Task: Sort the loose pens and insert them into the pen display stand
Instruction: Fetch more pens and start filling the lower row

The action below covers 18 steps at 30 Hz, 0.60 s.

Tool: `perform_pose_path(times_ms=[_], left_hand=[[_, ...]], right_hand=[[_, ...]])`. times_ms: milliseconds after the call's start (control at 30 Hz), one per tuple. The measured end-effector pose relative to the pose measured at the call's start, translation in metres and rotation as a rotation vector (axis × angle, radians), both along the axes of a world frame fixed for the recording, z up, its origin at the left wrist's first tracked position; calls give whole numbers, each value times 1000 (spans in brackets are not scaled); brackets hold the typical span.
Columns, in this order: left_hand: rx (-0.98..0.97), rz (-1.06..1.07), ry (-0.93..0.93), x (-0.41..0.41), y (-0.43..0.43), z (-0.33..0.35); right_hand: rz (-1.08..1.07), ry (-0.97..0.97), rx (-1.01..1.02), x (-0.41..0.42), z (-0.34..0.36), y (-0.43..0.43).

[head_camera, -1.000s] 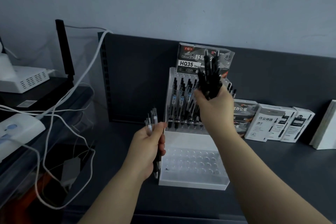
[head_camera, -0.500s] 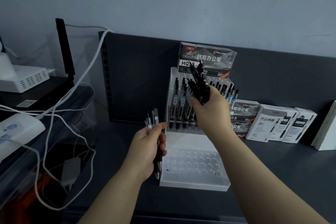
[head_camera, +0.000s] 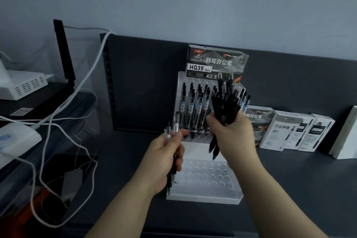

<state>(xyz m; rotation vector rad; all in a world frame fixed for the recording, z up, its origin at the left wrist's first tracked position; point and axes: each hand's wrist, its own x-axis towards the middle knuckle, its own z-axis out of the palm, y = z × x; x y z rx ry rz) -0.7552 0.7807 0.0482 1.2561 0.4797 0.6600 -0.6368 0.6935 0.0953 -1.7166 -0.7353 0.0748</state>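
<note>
A white pen display stand [head_camera: 204, 197] sits on the dark shelf, its front tier full of empty holes. Its back rows hold several black pens [head_camera: 193, 106] under an HQ35 header card [head_camera: 216, 62]. My right hand [head_camera: 233, 133] grips a thick bundle of black pens [head_camera: 225, 100] upright in front of the stand's upper rows. My left hand [head_camera: 164, 160] holds a few clear-topped pens [head_camera: 171, 131] upright at the stand's left side, their tips hanging below my palm.
White pen boxes [head_camera: 295, 131] line the shelf to the right, with a white block [head_camera: 345, 135] beyond them. On the left are white devices [head_camera: 17, 137], tangled white cables [head_camera: 58, 121] and a black antenna [head_camera: 64, 52]. A dark back panel [head_camera: 144, 83] stands behind.
My right hand has dropped from the header card toward me and to the left with its bundle, whose lower tips now show below my palm. My left hand has hardly moved.
</note>
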Motion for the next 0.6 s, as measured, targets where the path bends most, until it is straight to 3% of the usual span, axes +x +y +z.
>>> perform_pose_path(times_ms=[133,333,400,533,600], left_hand=[[96,-77,76,9,-8,0],[366,-99,245,17,-15,2],[334,-123,265,18,-17,2],[-9,-155,102,21,-20,4],[-82,-140,61,22,-21,5]], right_hand=[[239,175,-52,-8,-9,-7],[251,195,-37,0,-9,-11],[270,218,-26,4,-9,-13],[336,289,33,11,-7,-18],[367,334,65,14,-4,-20]])
